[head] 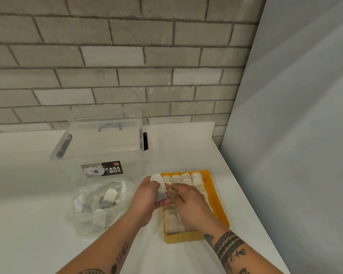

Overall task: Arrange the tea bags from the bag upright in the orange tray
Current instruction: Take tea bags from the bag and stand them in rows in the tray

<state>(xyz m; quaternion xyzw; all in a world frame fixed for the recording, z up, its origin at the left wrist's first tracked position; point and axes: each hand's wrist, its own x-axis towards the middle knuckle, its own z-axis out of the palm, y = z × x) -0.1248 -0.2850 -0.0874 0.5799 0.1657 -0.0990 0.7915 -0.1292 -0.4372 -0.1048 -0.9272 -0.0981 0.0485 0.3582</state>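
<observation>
Two bare forearms marked with dark ink tattoos.

The left hand (147, 196) and right hand (188, 202) are bare, and the skin of both arms is uncovered down to the picture's lower edge. The right forearm (226, 252) carries a wide black tattooed band (229, 245) just behind the wrist, built of stacked rows of solid lines and small triangular teeth. A small dark leaf-like mark (208, 238) sits on its wrist side, and little branching figures (238, 254) lie beyond it. The left forearm (107, 242) shows a line of short dark strokes (123, 252), a solid oval dot (114, 268) and a curved dark shape (91, 271) cut off by the frame.
</observation>
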